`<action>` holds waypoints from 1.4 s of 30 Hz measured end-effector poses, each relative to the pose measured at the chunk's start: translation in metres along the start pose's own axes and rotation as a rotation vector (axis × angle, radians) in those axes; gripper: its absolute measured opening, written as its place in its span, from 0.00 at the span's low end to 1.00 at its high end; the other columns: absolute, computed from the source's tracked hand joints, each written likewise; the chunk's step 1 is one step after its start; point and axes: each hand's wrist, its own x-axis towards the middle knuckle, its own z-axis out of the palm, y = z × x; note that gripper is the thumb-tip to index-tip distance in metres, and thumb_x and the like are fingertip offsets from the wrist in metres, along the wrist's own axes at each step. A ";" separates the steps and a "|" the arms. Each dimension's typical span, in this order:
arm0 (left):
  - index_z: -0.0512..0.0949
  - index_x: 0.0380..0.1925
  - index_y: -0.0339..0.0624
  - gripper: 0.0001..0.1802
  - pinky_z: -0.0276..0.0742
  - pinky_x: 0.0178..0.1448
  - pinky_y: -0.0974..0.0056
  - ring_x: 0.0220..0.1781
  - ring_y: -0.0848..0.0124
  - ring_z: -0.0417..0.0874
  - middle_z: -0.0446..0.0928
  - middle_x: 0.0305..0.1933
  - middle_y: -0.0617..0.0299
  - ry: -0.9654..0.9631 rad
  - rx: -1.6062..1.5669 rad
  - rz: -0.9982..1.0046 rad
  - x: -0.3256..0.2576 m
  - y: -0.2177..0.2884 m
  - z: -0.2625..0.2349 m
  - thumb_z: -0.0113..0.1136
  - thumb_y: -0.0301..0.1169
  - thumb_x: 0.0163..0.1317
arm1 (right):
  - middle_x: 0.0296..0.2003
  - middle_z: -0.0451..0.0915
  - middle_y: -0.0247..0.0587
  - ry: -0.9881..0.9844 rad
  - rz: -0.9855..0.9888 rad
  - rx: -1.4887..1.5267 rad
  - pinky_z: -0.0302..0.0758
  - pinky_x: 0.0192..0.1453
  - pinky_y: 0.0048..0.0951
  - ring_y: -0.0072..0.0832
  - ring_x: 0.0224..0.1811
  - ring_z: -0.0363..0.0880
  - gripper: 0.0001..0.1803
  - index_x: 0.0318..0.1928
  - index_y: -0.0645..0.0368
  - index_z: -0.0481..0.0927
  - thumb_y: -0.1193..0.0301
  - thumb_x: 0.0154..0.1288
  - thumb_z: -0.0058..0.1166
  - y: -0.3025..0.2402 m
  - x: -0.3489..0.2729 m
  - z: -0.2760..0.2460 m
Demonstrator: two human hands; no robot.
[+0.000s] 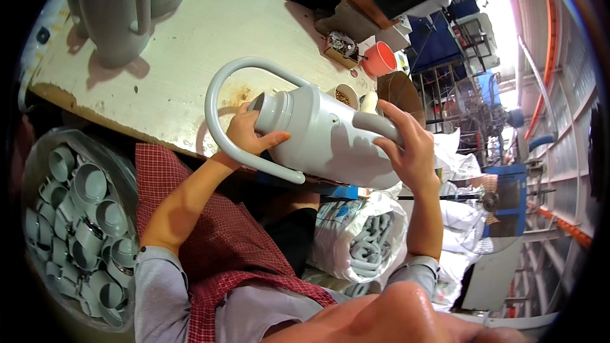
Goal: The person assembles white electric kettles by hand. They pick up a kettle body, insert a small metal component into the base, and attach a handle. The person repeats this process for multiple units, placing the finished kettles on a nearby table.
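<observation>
A grey plastic thermos jug body [318, 130] lies on its side in front of me at the table's edge, its neck toward the left. My left hand [248, 132] is closed round the neck, with the thumb along the shoulder. A large curved carrying handle [216, 98] loops out past the neck and around my left wrist. My right hand [412, 146] grips the grey side handle [375, 124] near the jug's base end. How firmly the side handle is joined to the body cannot be seen.
Grey jugs [111, 19] stand at the table's [222, 19] far left. A bag of grey cup-shaped parts [89, 181] sits at lower left. A white sack [333, 235] holds grey handles. Beyond the jug are a red cup [379, 58], a box of metal parts [341, 47] and a cup of small fasteners [343, 96].
</observation>
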 end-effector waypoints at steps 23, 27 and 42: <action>0.78 0.20 0.33 0.33 0.71 0.58 0.51 0.25 0.52 0.77 0.74 0.17 0.51 0.127 0.136 0.154 0.004 -0.001 0.003 0.72 0.58 0.47 | 0.38 0.84 0.47 -0.301 0.053 -0.009 0.79 0.37 0.37 0.44 0.32 0.84 0.22 0.54 0.52 0.77 0.59 0.63 0.63 0.003 0.031 0.020; 0.78 0.20 0.32 0.34 0.71 0.58 0.51 0.25 0.52 0.77 0.74 0.17 0.52 0.108 0.170 0.147 0.003 -0.002 0.003 0.72 0.59 0.47 | 0.37 0.84 0.48 -0.323 0.062 -0.016 0.79 0.37 0.39 0.46 0.33 0.84 0.21 0.54 0.52 0.76 0.59 0.63 0.63 0.002 0.033 0.020; 0.77 0.18 0.34 0.34 0.72 0.50 0.52 0.21 0.53 0.75 0.74 0.16 0.53 0.170 0.221 0.205 0.000 0.001 0.005 0.72 0.60 0.46 | 0.36 0.83 0.48 -0.320 0.082 -0.011 0.78 0.36 0.38 0.45 0.32 0.84 0.20 0.52 0.53 0.76 0.59 0.64 0.62 -0.003 0.030 0.025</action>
